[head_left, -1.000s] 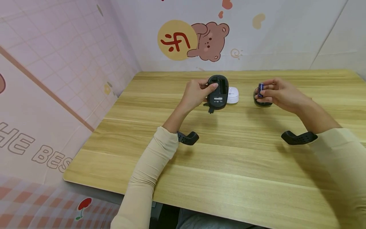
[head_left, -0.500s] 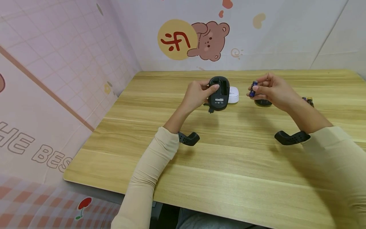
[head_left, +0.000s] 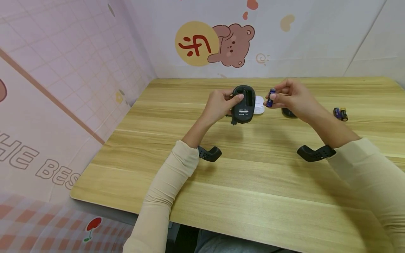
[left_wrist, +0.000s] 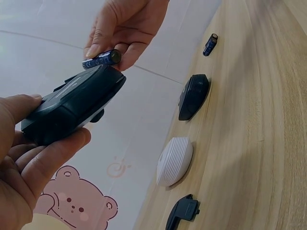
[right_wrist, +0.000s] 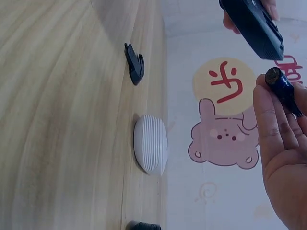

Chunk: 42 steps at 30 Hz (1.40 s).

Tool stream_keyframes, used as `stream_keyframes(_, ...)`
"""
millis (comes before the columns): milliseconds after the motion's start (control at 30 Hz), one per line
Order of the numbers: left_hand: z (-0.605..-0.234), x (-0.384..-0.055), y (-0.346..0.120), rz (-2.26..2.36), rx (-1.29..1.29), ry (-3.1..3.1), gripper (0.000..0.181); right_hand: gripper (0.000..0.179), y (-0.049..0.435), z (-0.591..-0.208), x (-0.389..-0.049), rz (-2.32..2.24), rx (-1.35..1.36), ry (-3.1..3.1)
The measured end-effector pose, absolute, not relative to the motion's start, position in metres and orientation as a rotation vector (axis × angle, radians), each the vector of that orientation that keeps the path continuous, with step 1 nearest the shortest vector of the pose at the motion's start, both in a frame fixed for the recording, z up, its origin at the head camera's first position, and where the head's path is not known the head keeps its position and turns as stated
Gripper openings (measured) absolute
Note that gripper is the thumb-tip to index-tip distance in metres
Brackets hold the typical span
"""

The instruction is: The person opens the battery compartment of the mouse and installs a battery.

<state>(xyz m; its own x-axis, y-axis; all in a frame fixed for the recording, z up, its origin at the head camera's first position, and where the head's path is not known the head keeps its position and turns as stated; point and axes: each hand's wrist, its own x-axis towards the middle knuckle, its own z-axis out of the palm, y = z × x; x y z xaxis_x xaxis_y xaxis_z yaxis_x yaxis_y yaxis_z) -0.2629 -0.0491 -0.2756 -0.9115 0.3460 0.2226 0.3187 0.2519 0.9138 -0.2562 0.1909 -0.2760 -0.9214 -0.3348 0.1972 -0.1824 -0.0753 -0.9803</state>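
My left hand [head_left: 218,105] grips a black computer mouse [head_left: 243,112] above the table, its underside and uncovered battery slot facing me. The thumb lies across that underside. To the right, my right hand [head_left: 292,96] pinches a blue battery [head_left: 270,98] between thumb and fingers. In the left wrist view the battery [left_wrist: 103,59] overlaps the far end of the mouse [left_wrist: 72,103]; the right wrist view shows a small gap between battery [right_wrist: 283,88] and mouse [right_wrist: 254,28]. A small black cover piece with a tab [left_wrist: 183,211] lies on the table behind the mouse.
A white ribbed rounded object [head_left: 259,105] stands behind the mouse. Right of it is a black ribbed object [head_left: 288,113], partly hidden by my right hand. Two more batteries [head_left: 340,114] lie on the wooden table [head_left: 240,182] farther right. A patterned backdrop rises behind.
My right hand has moved left with the blue battery, closer to the mouse, uncovering the two batteries on the table. My left hand and the mouse have shifted only slightly.
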Motion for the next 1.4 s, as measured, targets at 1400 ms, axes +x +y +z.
stream_keyframes(1400, -0.277, -0.261, -0.043, 1.732, 0.674, 2.461, 0.035, 0.013, 0.151, -0.255, -0.243, -1.788, -0.818, 2.774)
